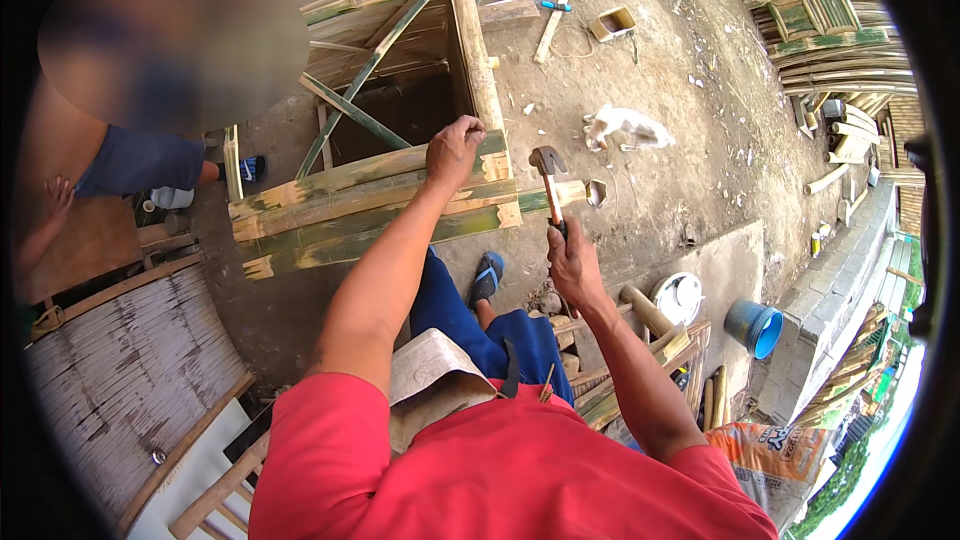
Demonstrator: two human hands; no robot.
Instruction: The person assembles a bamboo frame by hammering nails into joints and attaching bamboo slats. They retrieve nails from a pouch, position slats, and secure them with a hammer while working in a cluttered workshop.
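My right hand point(575, 265) grips the dark handle of a claw hammer point(552, 190), its metal head raised beside the near right corner of a bamboo frame. My left hand point(457, 150) is closed in a pinch at the top edge of the split bamboo slats point(375, 208), close to that corner. Whatever sits between its fingertips is too small to make out. The slats lie side by side across the frame's near side. A round bamboo post point(474, 40) runs away from the corner, and two green strips point(370, 68) cross over the dark opening.
A white animal point(628, 128) lies on the dirt right of the frame, below a small open box point(612, 24). Another person point(130, 165) is at the left. A blue bucket point(752, 328) and a white round container point(678, 297) stand lower right. Bamboo panels point(800, 0) lie upper right.
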